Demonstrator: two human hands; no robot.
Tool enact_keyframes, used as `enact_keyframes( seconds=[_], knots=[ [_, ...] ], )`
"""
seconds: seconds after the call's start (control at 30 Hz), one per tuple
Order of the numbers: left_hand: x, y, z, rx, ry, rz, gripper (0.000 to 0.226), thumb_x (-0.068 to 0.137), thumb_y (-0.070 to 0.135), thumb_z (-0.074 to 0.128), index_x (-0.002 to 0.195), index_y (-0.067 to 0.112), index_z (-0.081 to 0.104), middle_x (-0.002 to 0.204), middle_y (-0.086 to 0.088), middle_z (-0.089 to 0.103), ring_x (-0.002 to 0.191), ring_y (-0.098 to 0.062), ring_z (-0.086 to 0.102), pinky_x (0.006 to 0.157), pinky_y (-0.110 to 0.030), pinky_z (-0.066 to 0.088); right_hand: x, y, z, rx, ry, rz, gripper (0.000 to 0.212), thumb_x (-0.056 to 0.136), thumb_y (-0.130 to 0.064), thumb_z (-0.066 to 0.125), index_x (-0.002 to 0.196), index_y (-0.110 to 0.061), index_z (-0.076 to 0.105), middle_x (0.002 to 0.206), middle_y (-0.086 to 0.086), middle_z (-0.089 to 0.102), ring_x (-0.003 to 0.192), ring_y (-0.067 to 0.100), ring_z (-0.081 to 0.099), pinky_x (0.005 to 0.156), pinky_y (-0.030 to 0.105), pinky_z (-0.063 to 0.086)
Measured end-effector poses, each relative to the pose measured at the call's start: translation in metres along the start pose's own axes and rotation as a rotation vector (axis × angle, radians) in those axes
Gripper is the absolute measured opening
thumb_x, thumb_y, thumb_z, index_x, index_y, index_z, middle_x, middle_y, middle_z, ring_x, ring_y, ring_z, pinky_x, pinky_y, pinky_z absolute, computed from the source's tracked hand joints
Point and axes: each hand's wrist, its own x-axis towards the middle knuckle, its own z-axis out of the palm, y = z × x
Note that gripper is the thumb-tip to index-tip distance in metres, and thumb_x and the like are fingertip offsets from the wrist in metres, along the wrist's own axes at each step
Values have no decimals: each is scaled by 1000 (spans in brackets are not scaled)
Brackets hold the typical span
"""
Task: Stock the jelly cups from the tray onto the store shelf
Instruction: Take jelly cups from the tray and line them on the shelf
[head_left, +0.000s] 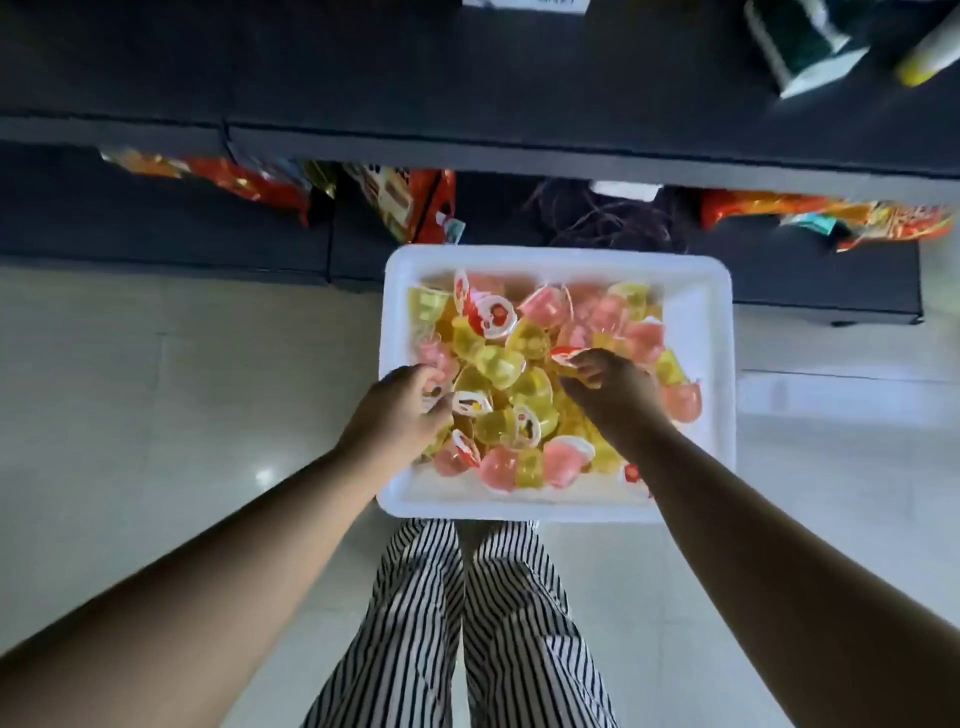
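White plastic tray (717, 291) stands on the floor (130, 364) before the dark shelf (467, 83), full of yellow and pink jelly cups (524, 374). The left hand (400, 415) curls around some cups; the right hand (613, 389) pinches one cup by its lid. Too many loose cups in one hand could slip and roll away.

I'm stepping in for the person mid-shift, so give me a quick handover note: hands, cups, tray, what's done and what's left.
Left hand: fingers curled around jelly cups at the tray's left side.
Right hand: pinching a cup by its lid at mid-pile.
White tray sits on the floor before the dark shelf, piled with pink and yellow cups.
Done: no jelly cups visible on the shelf.
Left: nearly all of it.
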Motion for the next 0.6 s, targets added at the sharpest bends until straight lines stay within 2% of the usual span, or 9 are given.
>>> enact_keyframes(
  seconds=[0.1,0.23,0.33,0.43,0.5,0.6],
  knots=[
    [25,-19,31,-59,-14,-45,38,91,25,57,123,5,54,124,-8,59,114,-19,55,87,-17,36,27,26,30,55,58,90,42,86,-24,63,124,-9,56,122,12,61,111,29,57,91,33,43],
    [65,-22,57,-122,88,-38,44,89,29,58,127,8,50,127,-8,56,114,-18,54,85,-15,35,52,56,56,62,183,85,45,85,-23,63,127,-10,53,129,10,54,116,26,53,91,30,40],
    [91,-17,65,-70,196,92,56,86,26,63,134,7,42,134,-10,47,124,-20,44,95,-15,32,58,69,68,58,293,3,39,83,-18,66,120,-6,57,126,12,52,112,27,53,83,22,36],
    [111,-16,67,53,255,215,69,82,28,67,139,6,34,144,-12,34,135,-23,28,101,-11,17,64,73,70,97,391,-39,53,79,-17,70,126,-6,49,134,14,42,116,30,49,88,28,39],
    [122,-16,70,158,213,226,79,81,35,67,143,8,26,150,-10,24,140,-23,17,109,-20,15,72,73,68,82,315,-34,66,81,-20,69,139,-14,37,145,10,32,124,27,44,89,29,40],
    [137,-14,74,291,131,176,84,78,43,67,144,11,26,153,-7,17,141,-23,12,111,-27,16,87,68,61,-51,187,-93,66,85,-26,64,143,-20,32,150,4,27,131,24,38,95,29,40]
  ],
)
